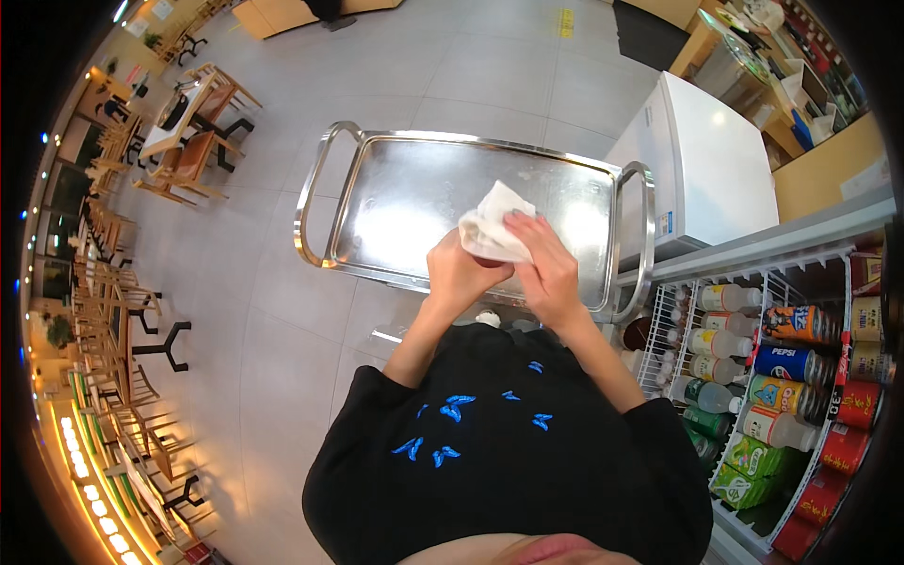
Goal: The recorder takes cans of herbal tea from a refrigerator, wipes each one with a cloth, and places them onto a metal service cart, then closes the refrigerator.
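Note:
Above a stainless-steel cart, my left hand is curled around a mostly hidden object. Only a small dark-red part of it shows below a white cloth, so its kind cannot be told. My right hand presses the cloth against that object from the right, fingers spread over the fabric. The cloth is folded and bunched, one corner sticking up. Under both hands is the cart's shiny tray top, with a raised rim and looped handles at both ends.
To the right, an upright fridge holds bottles, cans and green cartons on white wire shelves. Beyond it stands a white chest freezer. A counter carries containers. Wooden chairs and tables line the left side of the tiled floor.

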`<state>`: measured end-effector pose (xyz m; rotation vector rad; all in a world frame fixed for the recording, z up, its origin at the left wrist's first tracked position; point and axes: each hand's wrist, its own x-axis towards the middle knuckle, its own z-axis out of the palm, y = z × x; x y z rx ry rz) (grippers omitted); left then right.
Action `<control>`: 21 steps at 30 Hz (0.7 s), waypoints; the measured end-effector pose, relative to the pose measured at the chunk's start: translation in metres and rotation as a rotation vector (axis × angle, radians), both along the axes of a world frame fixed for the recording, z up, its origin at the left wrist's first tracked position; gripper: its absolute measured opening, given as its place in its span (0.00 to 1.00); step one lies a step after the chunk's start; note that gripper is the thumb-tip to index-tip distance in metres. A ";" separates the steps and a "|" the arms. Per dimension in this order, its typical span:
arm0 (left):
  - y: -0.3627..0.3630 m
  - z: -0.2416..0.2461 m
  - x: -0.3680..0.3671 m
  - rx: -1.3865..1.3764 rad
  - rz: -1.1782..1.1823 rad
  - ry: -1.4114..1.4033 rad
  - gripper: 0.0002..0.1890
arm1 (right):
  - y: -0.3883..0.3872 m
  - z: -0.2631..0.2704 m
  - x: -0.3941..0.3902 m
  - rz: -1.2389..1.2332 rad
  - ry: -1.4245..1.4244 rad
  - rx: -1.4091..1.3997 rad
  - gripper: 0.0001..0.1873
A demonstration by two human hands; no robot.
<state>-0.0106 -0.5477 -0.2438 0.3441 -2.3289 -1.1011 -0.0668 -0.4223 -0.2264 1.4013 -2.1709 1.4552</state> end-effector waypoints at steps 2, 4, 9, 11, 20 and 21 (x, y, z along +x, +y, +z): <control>-0.002 -0.002 0.006 0.008 0.022 0.040 0.21 | -0.001 -0.004 0.011 0.019 -0.003 0.004 0.18; -0.004 -0.007 0.013 0.062 -0.011 0.007 0.24 | -0.006 -0.008 0.021 0.062 0.044 0.017 0.18; 0.002 0.003 0.021 0.012 -0.160 0.054 0.31 | -0.023 -0.011 0.015 -0.103 -0.166 -0.257 0.16; 0.004 0.011 0.020 0.220 -0.176 0.158 0.31 | -0.022 -0.009 0.016 0.020 -0.775 -0.424 0.17; -0.018 0.005 0.026 1.085 -0.394 0.261 0.34 | -0.011 -0.017 0.009 0.071 -1.020 -0.228 0.31; -0.018 0.007 0.026 1.083 -0.393 0.262 0.34 | -0.012 -0.010 0.011 0.056 -1.130 -0.326 0.32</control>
